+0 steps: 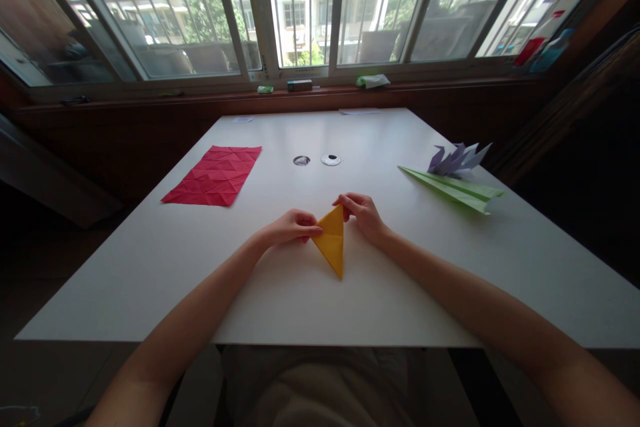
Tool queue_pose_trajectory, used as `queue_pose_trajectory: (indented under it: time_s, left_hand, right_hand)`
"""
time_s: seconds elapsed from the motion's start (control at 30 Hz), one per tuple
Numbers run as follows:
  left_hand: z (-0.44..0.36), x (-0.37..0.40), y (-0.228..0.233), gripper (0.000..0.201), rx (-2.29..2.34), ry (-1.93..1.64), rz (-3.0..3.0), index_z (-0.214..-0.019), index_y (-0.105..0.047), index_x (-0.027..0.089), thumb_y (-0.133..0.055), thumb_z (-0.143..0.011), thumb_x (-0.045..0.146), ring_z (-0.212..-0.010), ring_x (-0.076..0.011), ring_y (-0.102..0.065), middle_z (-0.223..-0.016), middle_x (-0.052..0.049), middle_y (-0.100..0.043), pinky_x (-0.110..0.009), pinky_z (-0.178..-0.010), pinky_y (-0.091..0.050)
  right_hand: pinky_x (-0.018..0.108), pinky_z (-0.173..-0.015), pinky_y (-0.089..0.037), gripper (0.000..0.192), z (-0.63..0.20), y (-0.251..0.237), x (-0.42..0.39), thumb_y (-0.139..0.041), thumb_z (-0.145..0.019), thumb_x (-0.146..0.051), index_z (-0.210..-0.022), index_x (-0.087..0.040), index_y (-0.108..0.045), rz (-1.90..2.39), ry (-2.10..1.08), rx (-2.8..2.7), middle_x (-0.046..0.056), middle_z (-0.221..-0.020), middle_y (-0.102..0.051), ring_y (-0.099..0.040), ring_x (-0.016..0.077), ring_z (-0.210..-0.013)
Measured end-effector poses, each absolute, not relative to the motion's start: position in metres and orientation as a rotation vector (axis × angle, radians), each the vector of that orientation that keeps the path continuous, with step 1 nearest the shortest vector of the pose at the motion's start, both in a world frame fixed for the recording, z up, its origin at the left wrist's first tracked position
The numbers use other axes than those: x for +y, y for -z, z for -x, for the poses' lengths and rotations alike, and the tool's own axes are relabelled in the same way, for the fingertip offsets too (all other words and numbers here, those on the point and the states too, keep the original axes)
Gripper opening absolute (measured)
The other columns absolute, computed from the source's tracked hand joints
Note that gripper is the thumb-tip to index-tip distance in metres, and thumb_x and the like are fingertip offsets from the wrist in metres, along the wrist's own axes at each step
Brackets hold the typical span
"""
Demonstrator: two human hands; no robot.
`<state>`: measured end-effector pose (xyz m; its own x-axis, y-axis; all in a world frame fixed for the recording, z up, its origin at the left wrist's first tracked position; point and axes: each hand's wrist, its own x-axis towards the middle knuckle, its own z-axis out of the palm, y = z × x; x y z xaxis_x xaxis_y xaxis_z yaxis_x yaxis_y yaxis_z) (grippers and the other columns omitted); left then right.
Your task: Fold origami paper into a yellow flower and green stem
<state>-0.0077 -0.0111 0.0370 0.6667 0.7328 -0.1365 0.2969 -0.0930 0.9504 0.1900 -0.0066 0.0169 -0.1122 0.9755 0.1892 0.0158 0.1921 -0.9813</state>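
Note:
A folded yellow sheet of paper (333,243), triangular in outline with a crease across it, is between my hands over the white table. My left hand (293,225) pinches its left corner, thumb on top. At the upper corner, my right hand (361,212) is closed on the paper's edge with thumb and fingers. The lowest point of the triangle aims toward me. Whether the paper rests on the table or is slightly raised, I cannot tell.
On the white table (170,293), a creased red paper (215,175) lies left. Two round eye-like pieces, one dark (301,161) and one white (331,159), lie beyond my hands. Right are a green paper plane (453,188) and a purple folded-paper figure (457,160). Windows stand behind.

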Motion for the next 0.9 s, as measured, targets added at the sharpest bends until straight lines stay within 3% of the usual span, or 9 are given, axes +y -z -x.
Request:
queue_pose_trajectory:
  time_s: [0.1,0.3,0.57,0.73,0.9]
  left_hand:
    - [0.008,-0.012,-0.037,0.031,0.843,-0.463,-1.674,-0.061,-0.056,0.013,-0.06,-0.065,0.044,-0.046,-0.006,-0.039,-0.05,0.003,-0.047,-0.018,-0.044,-0.026]
    - [0.008,-0.011,-0.036,0.031,0.833,-0.464,-1.688,-0.063,-0.055,0.013,-0.058,-0.067,0.044,-0.048,-0.0066,-0.04,-0.051,0.003,-0.046,-0.019,-0.046,-0.027]
    - [0.008,-0.012,-0.036,0.031,0.836,-0.464,-1.677,-0.062,-0.055,0.014,-0.059,-0.066,0.044,-0.048,-0.0069,-0.04,-0.051,0.003,-0.047,-0.019,-0.046,-0.027]
    - [0.006,-0.013,-0.034,0.031,0.862,-0.526,-1.665,-0.064,-0.056,0.014,-0.059,-0.066,0.044,-0.046,-0.0066,-0.04,-0.05,0.003,-0.048,-0.019,-0.046,-0.027]
    - [-0.001,-0.01,-0.024,0.031,0.958,-0.852,-1.555,-0.065,-0.054,0.014,-0.058,-0.068,0.044,-0.046,-0.0068,-0.042,-0.049,0.003,-0.049,-0.02,-0.046,-0.03]
  right_hand:
    - [0.023,-0.05,-0.038,0.034,-0.189,-0.017,-0.007,-0.054,-0.072,-0.048,-0.07,-0.015,-0.061,1.021,-1.147,-1.349,-0.001,-0.053,-0.049,-0.046,0.0093,-0.05]
    - [0.023,-0.048,-0.035,0.038,-0.188,-0.019,-0.007,-0.056,-0.07,-0.05,-0.053,-0.017,-0.048,1.044,-1.136,-1.326,-0.003,-0.048,-0.046,-0.043,0.0083,-0.047]
    - [0.022,-0.046,-0.031,0.042,-0.189,-0.012,-0.004,-0.051,-0.074,-0.051,-0.051,-0.018,-0.04,1.073,-1.008,-1.435,-0.004,-0.044,-0.042,-0.038,0.007,-0.043]
    - [0.022,-0.047,-0.033,0.042,-0.187,-0.014,-0.003,-0.05,-0.072,-0.056,-0.056,-0.017,-0.045,1.03,-1.147,-1.407,-0.003,-0.05,-0.044,-0.041,0.0083,-0.048]
    - [0.022,-0.05,-0.033,0.035,-0.188,-0.02,-0.009,-0.057,-0.069,-0.051,-0.069,-0.015,-0.054,1.016,-1.323,-1.519,-0.002,-0.061,-0.051,-0.046,0.0093,-0.054]
